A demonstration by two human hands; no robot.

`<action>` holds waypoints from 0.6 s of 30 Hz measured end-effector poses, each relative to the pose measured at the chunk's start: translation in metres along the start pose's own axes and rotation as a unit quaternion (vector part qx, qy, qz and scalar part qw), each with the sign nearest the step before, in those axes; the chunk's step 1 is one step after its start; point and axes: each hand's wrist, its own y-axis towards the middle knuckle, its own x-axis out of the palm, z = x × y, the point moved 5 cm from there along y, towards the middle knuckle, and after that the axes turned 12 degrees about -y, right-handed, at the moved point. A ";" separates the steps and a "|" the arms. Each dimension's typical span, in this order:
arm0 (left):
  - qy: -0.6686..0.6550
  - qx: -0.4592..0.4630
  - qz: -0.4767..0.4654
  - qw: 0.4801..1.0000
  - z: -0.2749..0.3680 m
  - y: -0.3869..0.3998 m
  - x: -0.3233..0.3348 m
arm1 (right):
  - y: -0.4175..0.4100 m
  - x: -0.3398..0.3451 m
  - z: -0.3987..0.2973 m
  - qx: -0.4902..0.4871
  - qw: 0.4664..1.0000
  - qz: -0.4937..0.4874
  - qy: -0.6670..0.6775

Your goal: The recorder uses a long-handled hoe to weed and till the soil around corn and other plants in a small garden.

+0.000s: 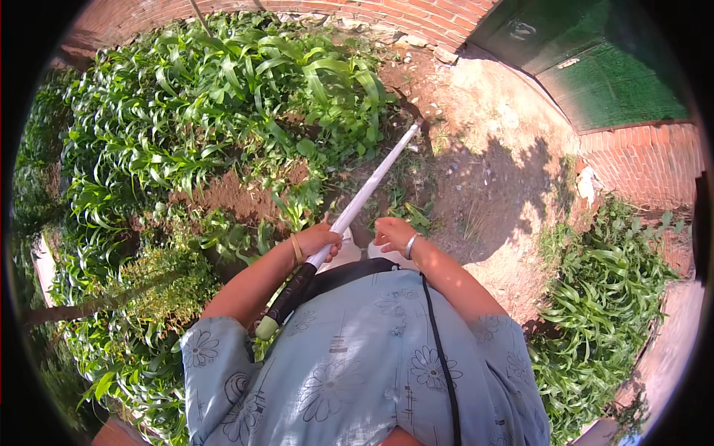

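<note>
My left hand (319,242), with a yellowish band at its wrist, is closed around a long white pole (368,192). The pole's black grip and pale green end cap lie beside my left side, and its far end reaches the soil at the edge of the leafy plants; what tool head it bears there is hard to make out. My right hand (393,235), with a silver-coloured bangle at its wrist, is held in front of my waist, fingers slightly bent, apart from the pole and holding nothing.
Dense green leafy plants (223,100) grow ahead and to the left. A brick wall (390,17) and a green metal door (619,83) stand beyond a dirt path (491,111). Another plant bed (591,312) lies at the right. A thin trunk or pole (72,312) crosses the left side.
</note>
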 end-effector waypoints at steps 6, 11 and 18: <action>0.398 0.136 0.011 0.907 -0.003 -0.064 0.020 | 0.103 0.035 0.004 0.069 0.900 -0.015 0.430; 0.523 0.023 0.201 0.828 -0.027 -0.167 0.021 | 0.168 0.027 0.006 0.157 0.895 0.081 0.411; 0.612 -0.016 0.368 0.700 -0.036 -0.176 0.033 | 0.158 0.004 -0.012 0.240 0.882 0.118 0.389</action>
